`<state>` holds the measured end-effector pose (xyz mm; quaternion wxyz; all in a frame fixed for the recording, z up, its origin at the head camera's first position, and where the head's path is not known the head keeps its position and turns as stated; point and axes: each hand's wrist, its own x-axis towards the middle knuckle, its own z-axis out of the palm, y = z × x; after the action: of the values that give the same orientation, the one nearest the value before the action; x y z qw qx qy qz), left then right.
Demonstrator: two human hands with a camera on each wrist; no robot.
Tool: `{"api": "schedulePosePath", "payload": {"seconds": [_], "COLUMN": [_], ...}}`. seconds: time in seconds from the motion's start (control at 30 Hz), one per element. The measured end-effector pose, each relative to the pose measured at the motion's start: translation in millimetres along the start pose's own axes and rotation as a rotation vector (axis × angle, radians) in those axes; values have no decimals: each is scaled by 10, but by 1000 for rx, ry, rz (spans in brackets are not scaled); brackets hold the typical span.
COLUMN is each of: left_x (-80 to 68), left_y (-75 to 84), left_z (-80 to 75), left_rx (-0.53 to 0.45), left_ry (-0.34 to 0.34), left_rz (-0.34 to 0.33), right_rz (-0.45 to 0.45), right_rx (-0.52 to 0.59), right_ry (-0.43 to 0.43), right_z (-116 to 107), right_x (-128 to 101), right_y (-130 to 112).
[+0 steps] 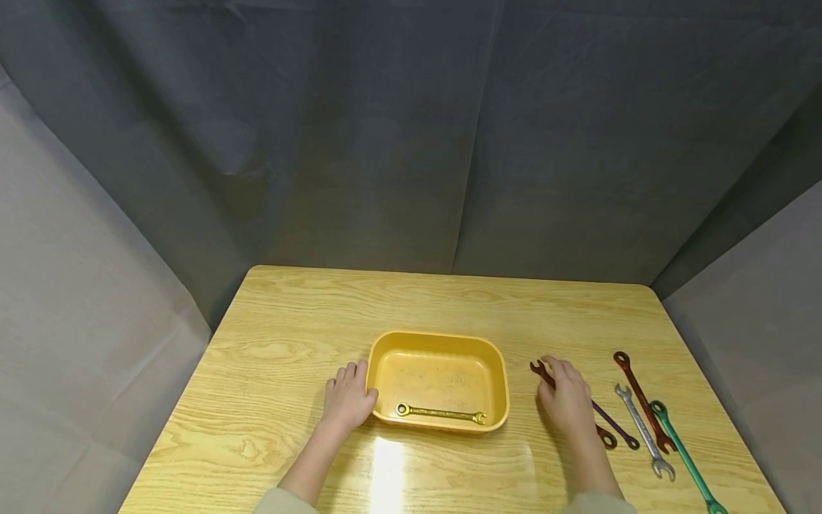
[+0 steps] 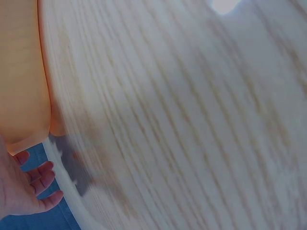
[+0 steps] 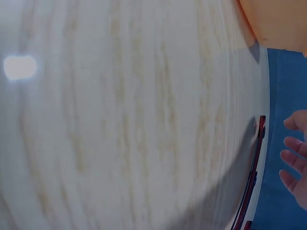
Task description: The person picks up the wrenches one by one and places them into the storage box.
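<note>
A yellow plastic basin (image 1: 439, 343) stands mid-table with a gold combination wrench (image 1: 443, 413) lying inside along its near wall. My left hand (image 1: 349, 400) holds the basin's left rim, thumb over the edge and fingers along the outside. Over to the right, my right hand (image 1: 568, 400) is above a dark red wrench (image 1: 606, 437) and a purple wrench (image 1: 615, 422), hiding their middles. In the right wrist view its fingers (image 3: 293, 157) are spread and loosely bent, with a gap between them and the red wrench (image 3: 259, 139).
Right of that hand lie another red wrench (image 1: 638, 392), a silver wrench (image 1: 641, 428) and a green wrench (image 1: 687, 457), close together near the right edge of the wooden table (image 1: 308, 307). Grey curtains (image 1: 385, 143) hang behind and at both sides.
</note>
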<state>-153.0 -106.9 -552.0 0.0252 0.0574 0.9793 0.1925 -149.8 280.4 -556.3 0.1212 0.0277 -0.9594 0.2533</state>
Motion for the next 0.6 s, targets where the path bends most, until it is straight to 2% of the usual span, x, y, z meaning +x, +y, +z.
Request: {"api": "schedulePosePath", "payload": {"seconds": [0.6], "left_x": [-2], "left_y": [-4], "left_z": [12], "left_rx": [-6], "left_ry": [20], "left_rz": [11], "right_rz": [85], "right_rx": [-58], "right_ry": [-106], "right_z": [4], "right_x": [-73], "right_y": [148]}}
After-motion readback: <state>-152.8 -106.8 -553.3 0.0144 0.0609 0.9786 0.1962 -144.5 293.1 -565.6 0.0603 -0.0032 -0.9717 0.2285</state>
